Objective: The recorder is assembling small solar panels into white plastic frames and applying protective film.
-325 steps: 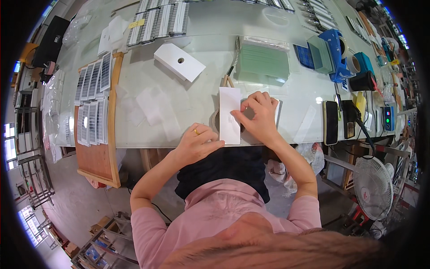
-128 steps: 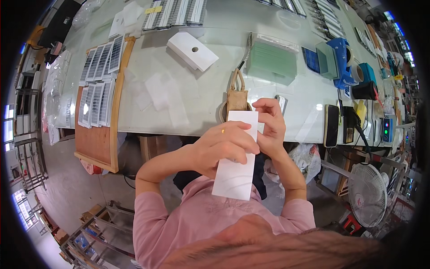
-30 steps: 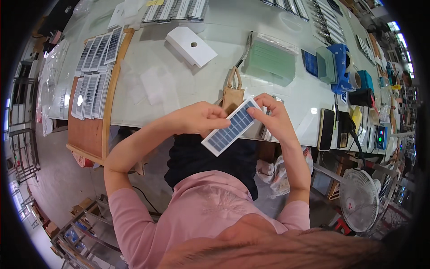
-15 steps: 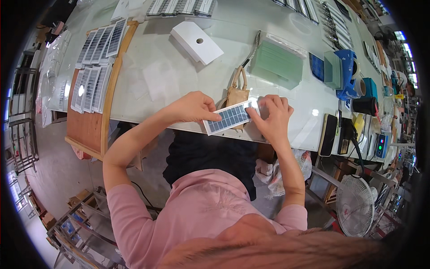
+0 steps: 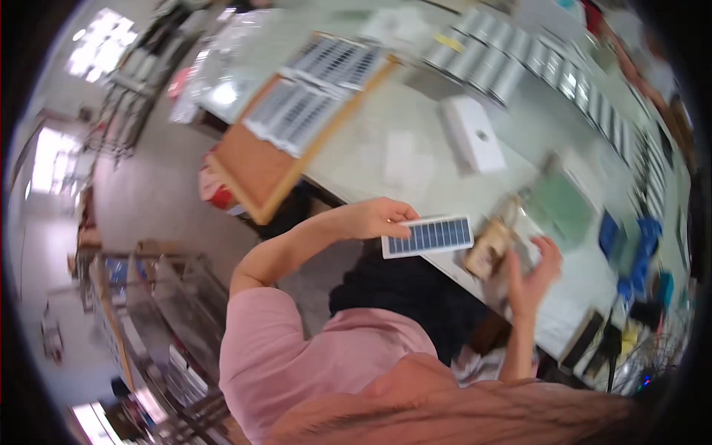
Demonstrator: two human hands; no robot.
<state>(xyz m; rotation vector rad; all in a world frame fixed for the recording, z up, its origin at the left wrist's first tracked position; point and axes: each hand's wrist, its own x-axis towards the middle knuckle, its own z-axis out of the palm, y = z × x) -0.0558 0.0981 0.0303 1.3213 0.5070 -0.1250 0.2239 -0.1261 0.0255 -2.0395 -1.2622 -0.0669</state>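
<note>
A small white-framed solar panel (image 5: 432, 236) with dark blue cells is held at its left end by my left hand (image 5: 386, 219), thumb on top. It hovers over the table's front edge. To its right, my right hand (image 5: 535, 273) is empty, thumb and fingers spread apart. Between the panel and that hand lies a tan block-like thing with a loop handle (image 5: 487, 248), blurred. On the left, a wooden tray (image 5: 261, 185) bears rows of similar panels (image 5: 297, 115).
A white box with a hole (image 5: 473, 133) stands mid-table. Beyond it are stacks of glossy panels (image 5: 482, 55). Greenish glass sheets (image 5: 560, 208) and blue wrapping (image 5: 647, 245) lie at the right. Metal racks (image 5: 148, 311) stand left of me on the floor.
My right hand has let go of the panel and opened beside it. My left hand keeps the panel and has carried it left of the tan thing. The whole view has turned leftward.
</note>
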